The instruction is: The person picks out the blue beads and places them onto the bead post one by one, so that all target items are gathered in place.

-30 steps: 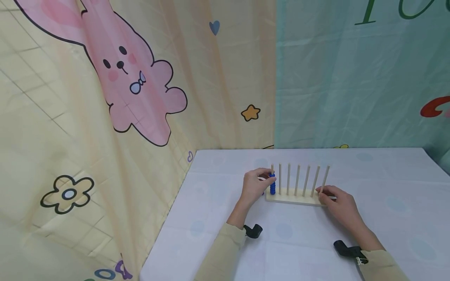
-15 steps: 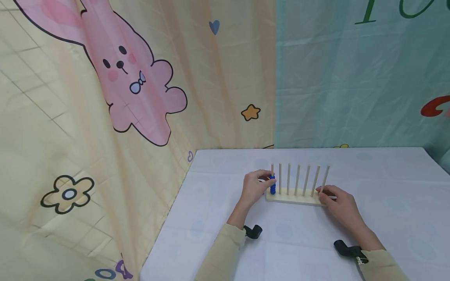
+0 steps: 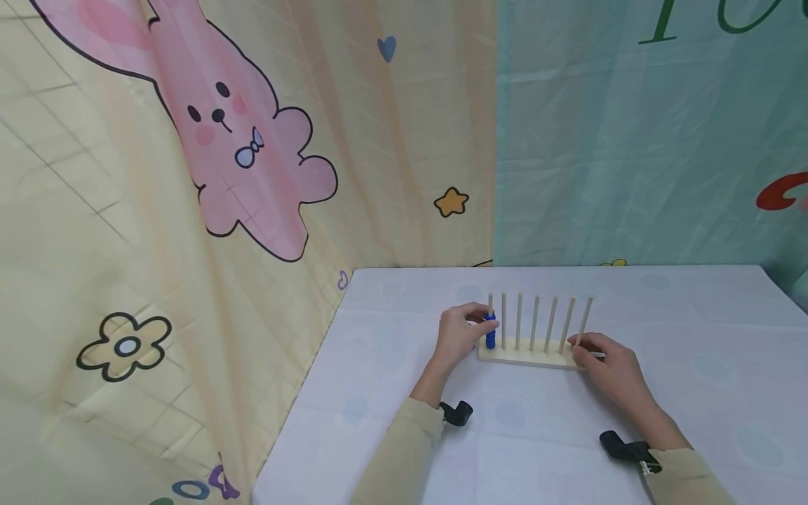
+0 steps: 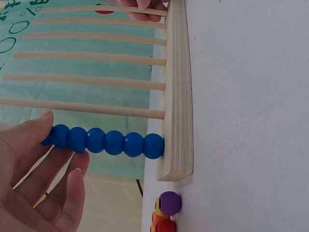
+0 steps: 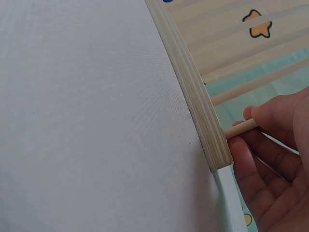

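On the table stands a wooden base (image 3: 530,356) with a row of upright pegs. Blue beads (image 4: 115,142) are stacked on the leftmost peg, down to the base, and the peg's bare tip shows above them in the head view. My left hand (image 3: 457,333) pinches the top of this stack between thumb and fingers, partly hiding the uppermost bead. At the opposite end, my right hand (image 3: 609,361) pinches the rightmost peg (image 5: 241,128) low down, close to the base. The other pegs bear no beads.
Beyond the base's left end lie a purple bead (image 4: 170,203), a yellow bead (image 4: 158,207) and a red bead (image 4: 164,226), mostly behind my left hand in the head view. Patterned curtains (image 3: 410,140) hang behind the white-covered table (image 3: 517,449).
The left thumb and fingers have sunk slightly along the leftmost peg with the top of the blue beads. My right hand keeps its grip in the same spot.
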A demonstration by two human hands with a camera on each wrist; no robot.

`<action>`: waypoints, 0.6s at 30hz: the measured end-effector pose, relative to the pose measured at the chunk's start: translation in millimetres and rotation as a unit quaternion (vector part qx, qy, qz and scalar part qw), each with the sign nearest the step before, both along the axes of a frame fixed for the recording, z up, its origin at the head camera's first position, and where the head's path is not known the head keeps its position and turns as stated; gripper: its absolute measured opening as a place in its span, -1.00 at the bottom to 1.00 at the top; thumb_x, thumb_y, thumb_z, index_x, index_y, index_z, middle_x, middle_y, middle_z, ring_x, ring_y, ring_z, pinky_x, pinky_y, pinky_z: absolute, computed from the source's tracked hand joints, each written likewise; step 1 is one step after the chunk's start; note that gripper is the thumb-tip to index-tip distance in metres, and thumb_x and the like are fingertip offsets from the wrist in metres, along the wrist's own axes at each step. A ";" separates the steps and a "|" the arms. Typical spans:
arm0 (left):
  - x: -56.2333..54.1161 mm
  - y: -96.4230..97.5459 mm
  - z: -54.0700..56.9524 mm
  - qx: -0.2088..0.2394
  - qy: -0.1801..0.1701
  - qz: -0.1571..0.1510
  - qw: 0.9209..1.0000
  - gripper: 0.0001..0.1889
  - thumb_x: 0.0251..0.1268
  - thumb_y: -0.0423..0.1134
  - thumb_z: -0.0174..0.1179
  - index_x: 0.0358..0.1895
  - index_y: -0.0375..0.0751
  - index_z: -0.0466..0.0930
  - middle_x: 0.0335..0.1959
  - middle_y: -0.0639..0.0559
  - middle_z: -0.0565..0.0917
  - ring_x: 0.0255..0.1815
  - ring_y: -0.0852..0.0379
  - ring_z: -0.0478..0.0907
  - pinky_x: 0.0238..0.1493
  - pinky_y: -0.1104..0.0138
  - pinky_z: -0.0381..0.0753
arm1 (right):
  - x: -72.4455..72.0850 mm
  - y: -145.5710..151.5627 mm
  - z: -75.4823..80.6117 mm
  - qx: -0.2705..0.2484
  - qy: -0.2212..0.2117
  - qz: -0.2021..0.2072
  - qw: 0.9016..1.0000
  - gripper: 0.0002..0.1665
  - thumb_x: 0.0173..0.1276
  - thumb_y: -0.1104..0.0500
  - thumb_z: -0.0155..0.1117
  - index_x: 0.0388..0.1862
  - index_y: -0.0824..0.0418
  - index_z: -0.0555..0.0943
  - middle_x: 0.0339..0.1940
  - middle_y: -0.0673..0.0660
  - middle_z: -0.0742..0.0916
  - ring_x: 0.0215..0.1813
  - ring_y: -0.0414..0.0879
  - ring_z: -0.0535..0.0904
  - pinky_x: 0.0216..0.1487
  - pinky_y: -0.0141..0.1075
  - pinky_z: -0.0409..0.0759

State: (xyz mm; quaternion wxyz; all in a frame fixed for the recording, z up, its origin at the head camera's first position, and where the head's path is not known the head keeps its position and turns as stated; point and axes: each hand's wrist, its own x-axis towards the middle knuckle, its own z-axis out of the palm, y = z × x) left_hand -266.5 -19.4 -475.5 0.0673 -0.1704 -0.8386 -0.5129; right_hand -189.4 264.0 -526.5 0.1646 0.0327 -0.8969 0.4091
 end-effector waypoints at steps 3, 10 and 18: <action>0.3 -0.2 0.3 -0.002 -0.001 0.002 1.000 -0.75 0.22 -0.11 0.46 -0.05 -0.01 0.78 -0.28 0.28 0.68 -0.21 0.31 0.57 -0.20 0.40 0.62 | -0.4 0.2 -0.9 -0.001 -0.003 -0.001 1.000 -0.74 0.54 0.12 0.19 0.04 0.24 0.66 0.01 0.29 0.73 0.10 0.23 0.60 0.02 0.19 0.59; 1.7 -1.5 1.3 -0.008 0.000 0.007 1.000 -0.76 0.23 -0.13 0.45 -0.05 -0.01 0.78 -0.29 0.33 0.66 -0.22 0.31 0.58 -0.20 0.40 0.62 | -2.0 1.1 -2.2 -0.001 -0.004 0.003 1.000 -0.74 0.55 0.10 0.18 0.03 0.22 0.66 0.01 0.29 0.72 0.10 0.25 0.60 0.03 0.21 0.58; 2.1 -6.1 4.1 -0.007 -0.007 -0.015 1.000 -0.66 0.23 -0.15 0.45 0.07 -0.01 0.74 -0.25 0.25 0.69 -0.21 0.29 0.60 -0.26 0.40 0.65 | -0.8 2.0 -0.3 -0.002 0.003 0.007 1.000 -0.75 0.54 0.11 0.19 0.02 0.24 0.66 0.00 0.30 0.73 0.09 0.25 0.60 0.02 0.20 0.59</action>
